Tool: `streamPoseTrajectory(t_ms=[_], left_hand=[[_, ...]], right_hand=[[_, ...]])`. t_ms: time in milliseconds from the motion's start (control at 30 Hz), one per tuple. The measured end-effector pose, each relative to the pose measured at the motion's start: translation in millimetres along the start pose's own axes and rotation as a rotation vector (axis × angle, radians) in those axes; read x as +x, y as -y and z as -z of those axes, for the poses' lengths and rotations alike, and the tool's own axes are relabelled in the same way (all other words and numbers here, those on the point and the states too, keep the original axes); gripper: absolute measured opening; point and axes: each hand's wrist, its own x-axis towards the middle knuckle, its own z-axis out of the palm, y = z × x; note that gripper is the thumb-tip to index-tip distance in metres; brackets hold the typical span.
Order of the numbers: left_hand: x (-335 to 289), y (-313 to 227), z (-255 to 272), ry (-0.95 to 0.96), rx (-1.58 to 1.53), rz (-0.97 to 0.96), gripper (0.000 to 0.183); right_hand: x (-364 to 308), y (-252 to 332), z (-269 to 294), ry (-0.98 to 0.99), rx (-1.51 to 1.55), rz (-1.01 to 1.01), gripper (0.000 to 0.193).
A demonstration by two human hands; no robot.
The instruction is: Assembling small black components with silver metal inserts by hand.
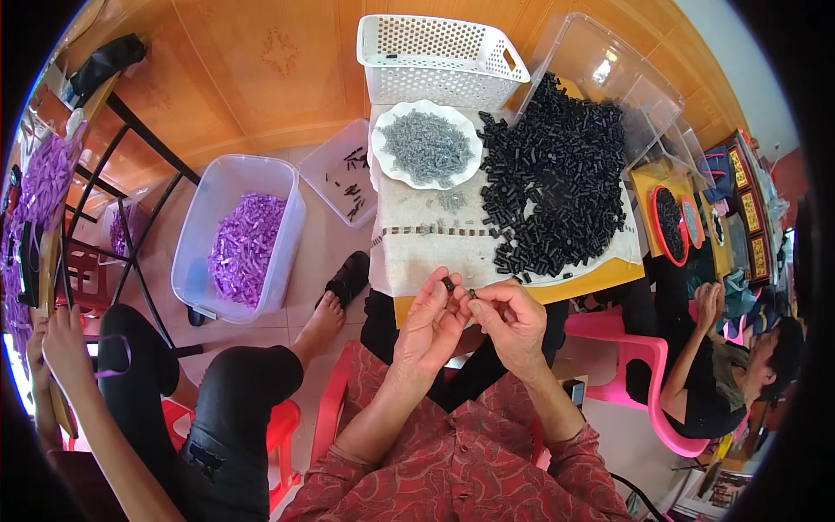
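Above the near edge of the table, my left hand pinches a small black tubular piece between thumb and fingertips. My right hand is closed beside it, thumb against forefinger, on a tiny dark part that is too small to name. The fingertips of both hands almost meet. Just beyond them spreads a large heap of black tubular pieces on the pale cloth. A white scalloped dish holds many small grey translucent parts. Across the cloth runs a row of little dark pieces.
A white perforated basket and a clear tipped bin stand at the back. On the floor at left, a plastic tub contains purple pieces. People sit at both sides, one on a pink chair.
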Motion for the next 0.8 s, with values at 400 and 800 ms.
streamPoseTrajectory(t_ms=[400,800], left_hand=[[-1.1,3.1,7.4,0.082,0.090,0.019,0.027],[-1.7,3.5,7.0,0.032,0.052,0.037,0.028]], right_hand=[[-6.9,-0.3,-6.6,-0.006,-0.004,-0.026,0.014],[-9.1,-6.1,-9.3,-0.019,-0.052,0.037,0.012]])
